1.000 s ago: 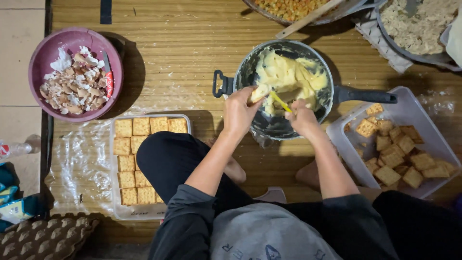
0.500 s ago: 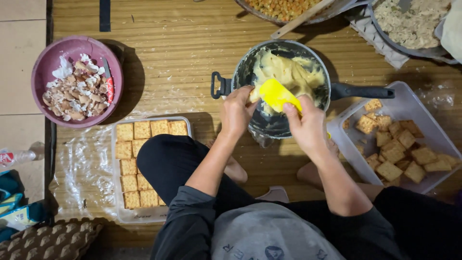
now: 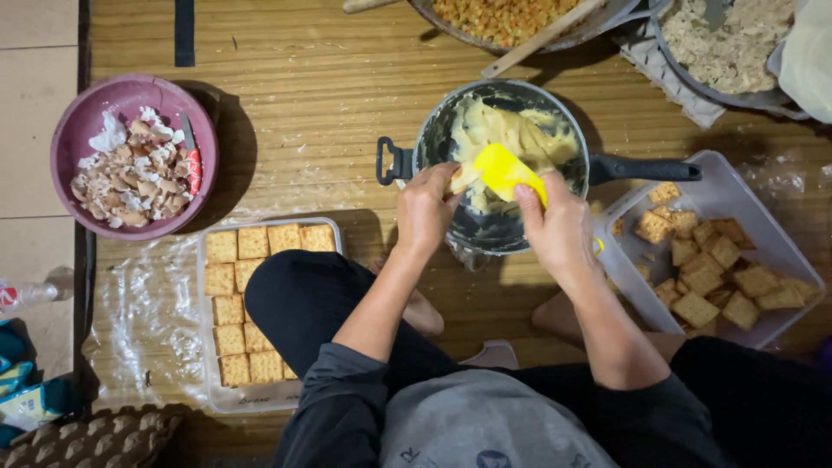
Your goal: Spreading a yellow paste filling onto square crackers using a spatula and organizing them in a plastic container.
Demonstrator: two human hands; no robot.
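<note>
My right hand [image 3: 555, 227] grips a yellow spatula [image 3: 510, 172], its blade raised over a dark pan [image 3: 433, 139] of pale yellow cream [image 3: 503, 130]. My left hand [image 3: 426, 208] is at the pan's near rim and pinches a small cracker [image 3: 458, 180] against the spatula blade. The pan's long black handle [image 3: 646, 169] points right. A clear tray [image 3: 784, 251] of loose square crackers [image 3: 711, 269] lies to my right. Another clear tray [image 3: 204, 312] with crackers [image 3: 234, 286] laid flat in rows sits to my left, partly hidden by my knee.
A purple bowl [image 3: 74, 139] of eggshells stands at the left. Two large pans of cooked food [image 3: 511, 17] [image 3: 728, 43] sit at the top, a wooden spoon [image 3: 542, 39] in one. Plastic wrap [image 3: 139, 321] lies under the left tray; an egg carton [image 3: 87, 438] is at bottom left.
The spatula came up out of the cream and now hangs above the pan. My left hand has shifted slightly toward the blade with the cracker.
</note>
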